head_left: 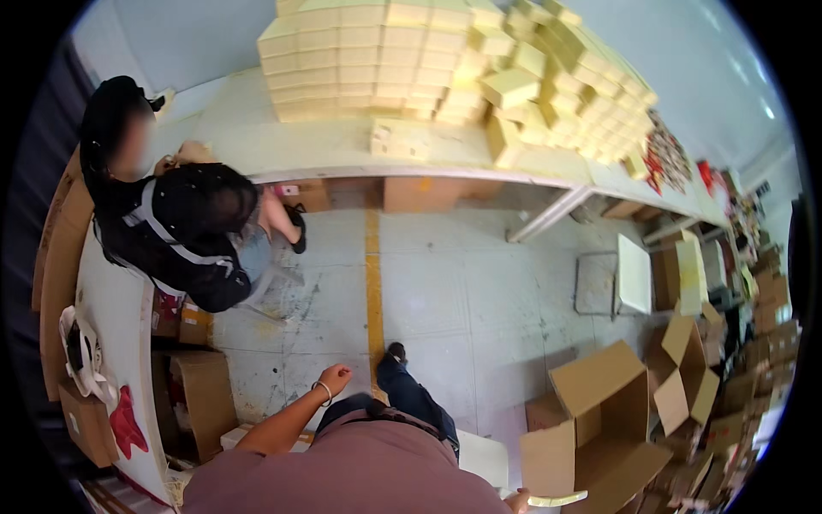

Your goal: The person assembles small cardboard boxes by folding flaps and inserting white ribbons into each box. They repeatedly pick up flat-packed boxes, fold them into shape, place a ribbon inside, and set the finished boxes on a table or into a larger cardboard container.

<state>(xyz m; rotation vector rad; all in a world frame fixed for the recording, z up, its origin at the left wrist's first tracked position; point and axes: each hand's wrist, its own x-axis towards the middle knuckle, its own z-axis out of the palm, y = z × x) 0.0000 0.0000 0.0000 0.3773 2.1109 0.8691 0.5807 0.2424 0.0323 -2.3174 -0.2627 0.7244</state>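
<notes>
My left hand (pixel 336 377) hangs in front of me over the floor, a bracelet at its wrist. Its fingers are curled in, with nothing seen in them. At the lower edge, only part of my right hand (pixel 518 499) shows. It grips a thin pale yellow piece (pixel 558 499), seen nearly edge-on; its exact kind cannot be made out. An open cardboard box (pixel 599 428) stands close beyond that piece. Beside my body, between it and the box, is a white seat (pixel 484 461).
A long white table (pixel 325 146) bears stacks of pale yellow boxes (pixel 360 64). At far left, a person in black (pixel 171 206) sits by it. A side table (pixel 116 343) holds a red star-shaped cloth (pixel 128 424). A white chair (pixel 634 274) and more cartons (pixel 681 377) stand right.
</notes>
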